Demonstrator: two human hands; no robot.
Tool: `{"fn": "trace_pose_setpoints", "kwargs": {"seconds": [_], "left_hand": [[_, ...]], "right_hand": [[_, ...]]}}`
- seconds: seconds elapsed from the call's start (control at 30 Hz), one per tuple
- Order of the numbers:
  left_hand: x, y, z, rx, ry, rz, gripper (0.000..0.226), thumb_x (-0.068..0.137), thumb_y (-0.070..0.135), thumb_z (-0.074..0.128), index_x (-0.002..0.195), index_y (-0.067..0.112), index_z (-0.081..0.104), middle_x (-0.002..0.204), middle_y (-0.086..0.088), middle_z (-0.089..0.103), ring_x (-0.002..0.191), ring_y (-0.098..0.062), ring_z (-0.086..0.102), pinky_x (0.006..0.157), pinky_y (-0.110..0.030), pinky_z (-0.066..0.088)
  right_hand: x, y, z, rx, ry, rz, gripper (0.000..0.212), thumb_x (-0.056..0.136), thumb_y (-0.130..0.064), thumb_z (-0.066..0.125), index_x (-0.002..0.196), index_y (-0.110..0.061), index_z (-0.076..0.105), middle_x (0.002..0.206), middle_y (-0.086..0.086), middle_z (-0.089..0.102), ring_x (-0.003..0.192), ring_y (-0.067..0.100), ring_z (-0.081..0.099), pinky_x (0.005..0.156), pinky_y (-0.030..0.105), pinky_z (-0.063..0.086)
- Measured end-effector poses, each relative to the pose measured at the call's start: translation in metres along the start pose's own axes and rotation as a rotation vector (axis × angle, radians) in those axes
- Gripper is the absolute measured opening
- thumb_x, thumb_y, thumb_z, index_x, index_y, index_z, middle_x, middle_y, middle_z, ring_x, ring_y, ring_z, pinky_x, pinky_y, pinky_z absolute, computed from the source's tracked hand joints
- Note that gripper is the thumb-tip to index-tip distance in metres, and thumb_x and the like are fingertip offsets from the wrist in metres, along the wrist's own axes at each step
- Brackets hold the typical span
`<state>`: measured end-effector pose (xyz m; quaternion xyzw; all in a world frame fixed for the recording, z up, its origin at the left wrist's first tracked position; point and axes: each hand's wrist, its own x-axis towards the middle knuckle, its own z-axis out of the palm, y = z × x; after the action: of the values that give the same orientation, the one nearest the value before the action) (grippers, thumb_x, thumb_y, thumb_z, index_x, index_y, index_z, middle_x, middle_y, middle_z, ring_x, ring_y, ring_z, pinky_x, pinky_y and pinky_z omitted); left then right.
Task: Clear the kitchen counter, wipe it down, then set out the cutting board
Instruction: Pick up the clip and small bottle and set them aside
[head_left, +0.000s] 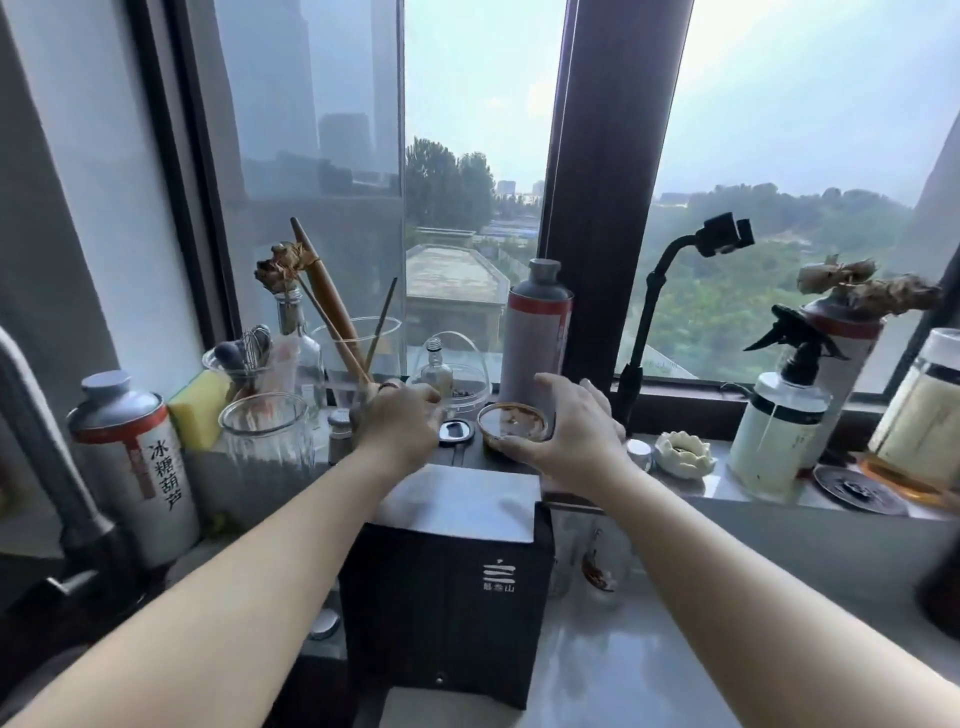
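My right hand (576, 434) is cupped around a small round brown-smeared dish (511, 422) on the window sill. Its thumb lies on the dish's front rim, while the fingers are spread, arched over the right side and clear of it. My left hand (402, 418) is curled just left of a black lid (456, 431), in front of a small glass bottle (435, 370). What its fingertips touch is hidden. A black box (447, 597) with a white top stands on the pale counter (649, 654) below both hands. No cutting board is in view.
The sill is crowded with a grey canister (537, 332), glass jars (267, 434), a yellow sponge (200, 410), a labelled tin (137, 467), a phone-holder arm (644, 322), a spray bottle (779, 426) and a white lotus dish (683, 453). A faucet (47, 467) rises at the left.
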<state>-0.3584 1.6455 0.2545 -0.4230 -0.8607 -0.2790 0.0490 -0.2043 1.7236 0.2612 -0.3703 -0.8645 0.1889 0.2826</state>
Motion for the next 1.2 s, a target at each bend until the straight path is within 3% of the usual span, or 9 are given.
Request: {"fn": "trace_pose_setpoints", "kwargs": {"seconds": [0.07, 0.17, 0.3, 0.43, 0.53, 0.6, 0.73, 0.9, 1.2], "left_hand": [[-0.034, 0.018, -0.001, -0.205, 0.140, 0.135, 0.023, 0.086, 0.021, 0.052, 0.106, 0.015, 0.064, 0.107, -0.015, 0.066, 0.106, -0.036, 0.053, 0.094, -0.045, 0.042], [-0.111, 0.049, 0.014, -0.518, 0.203, 0.356, 0.020, 0.078, 0.017, 0.057, 0.094, 0.014, 0.068, 0.088, -0.004, 0.070, 0.084, -0.020, 0.063, 0.081, -0.031, 0.050], [-0.212, 0.089, 0.073, -0.695, -0.144, 0.255, 0.018, 0.077, 0.022, 0.059, 0.092, 0.016, 0.067, 0.076, 0.007, 0.062, 0.069, 0.002, 0.055, 0.065, -0.005, 0.039], [-0.295, 0.119, 0.131, -0.727, -0.477, 0.059, 0.018, 0.080, 0.015, 0.062, 0.098, 0.019, 0.064, 0.078, 0.004, 0.064, 0.078, -0.013, 0.061, 0.071, -0.018, 0.045], [-0.356, 0.136, 0.153, -0.641, -0.631, 0.125, 0.022, 0.078, 0.018, 0.065, 0.095, 0.031, 0.060, 0.082, 0.010, 0.064, 0.079, -0.004, 0.060, 0.066, -0.003, 0.039], [-0.390, 0.149, 0.159, -0.578, -0.698, 0.198, 0.029, 0.074, 0.019, 0.069, 0.094, 0.038, 0.059, 0.082, 0.014, 0.064, 0.078, 0.001, 0.060, 0.066, 0.002, 0.036], [-0.419, 0.188, 0.168, -0.556, -0.690, 0.218, 0.051, 0.067, 0.013, 0.073, 0.104, 0.041, 0.054, 0.085, 0.012, 0.063, 0.090, 0.008, 0.053, 0.067, 0.000, 0.038], [-0.427, 0.235, 0.177, -0.542, -0.604, 0.178, 0.063, 0.054, 0.026, 0.063, 0.116, 0.020, 0.056, 0.094, -0.012, 0.063, 0.093, -0.026, 0.061, 0.085, -0.033, 0.046], [-0.413, 0.225, 0.180, -0.547, -0.456, -0.068, 0.061, 0.067, 0.004, 0.072, 0.116, 0.032, 0.049, 0.093, 0.001, 0.063, 0.088, -0.016, 0.057, 0.077, -0.027, 0.035]], "right_hand": [[-0.038, 0.011, -0.016, 0.086, 0.111, -0.052, 0.068, 0.075, -0.036, 0.071, 0.134, -0.021, 0.040, 0.134, 0.001, 0.049, 0.130, 0.019, 0.032, 0.105, 0.034, 0.026], [-0.119, 0.041, -0.037, 0.221, 0.195, -0.031, 0.049, 0.073, -0.025, 0.072, 0.118, -0.028, 0.053, 0.107, -0.012, 0.061, 0.102, 0.002, 0.053, 0.087, 0.009, 0.036], [-0.230, 0.102, -0.044, 0.284, 0.120, 0.298, 0.037, 0.075, -0.021, 0.073, 0.107, -0.027, 0.056, 0.093, -0.011, 0.063, 0.086, 0.001, 0.061, 0.070, 0.008, 0.044], [-0.326, 0.159, -0.048, 0.276, 0.065, 0.547, 0.030, 0.076, -0.021, 0.072, 0.102, -0.025, 0.058, 0.091, -0.009, 0.063, 0.085, 0.003, 0.061, 0.068, 0.011, 0.043], [-0.390, 0.201, -0.070, 0.190, 0.143, 0.675, 0.023, 0.075, -0.017, 0.073, 0.094, -0.024, 0.061, 0.088, -0.008, 0.062, 0.086, 0.006, 0.060, 0.067, 0.008, 0.043], [-0.427, 0.235, -0.098, 0.041, 0.316, 0.794, 0.022, 0.072, -0.010, 0.076, 0.091, -0.012, 0.066, 0.087, 0.001, 0.061, 0.086, 0.022, 0.059, 0.074, 0.022, 0.046], [-0.475, 0.308, -0.169, -0.116, 0.673, 1.048, 0.042, 0.064, -0.002, 0.080, 0.101, 0.004, 0.060, 0.101, 0.026, 0.063, 0.096, 0.041, 0.056, 0.088, 0.047, 0.043], [-0.457, 0.363, -0.203, 0.066, 0.579, 1.029, 0.066, 0.065, -0.005, 0.081, 0.121, 0.004, 0.049, 0.119, 0.027, 0.054, 0.113, 0.039, 0.050, 0.095, 0.043, 0.039], [-0.411, 0.385, -0.184, 0.120, 0.544, 0.936, 0.034, 0.076, -0.013, 0.072, 0.106, -0.002, 0.058, 0.105, 0.026, 0.065, 0.096, 0.042, 0.060, 0.077, 0.041, 0.044]]}}
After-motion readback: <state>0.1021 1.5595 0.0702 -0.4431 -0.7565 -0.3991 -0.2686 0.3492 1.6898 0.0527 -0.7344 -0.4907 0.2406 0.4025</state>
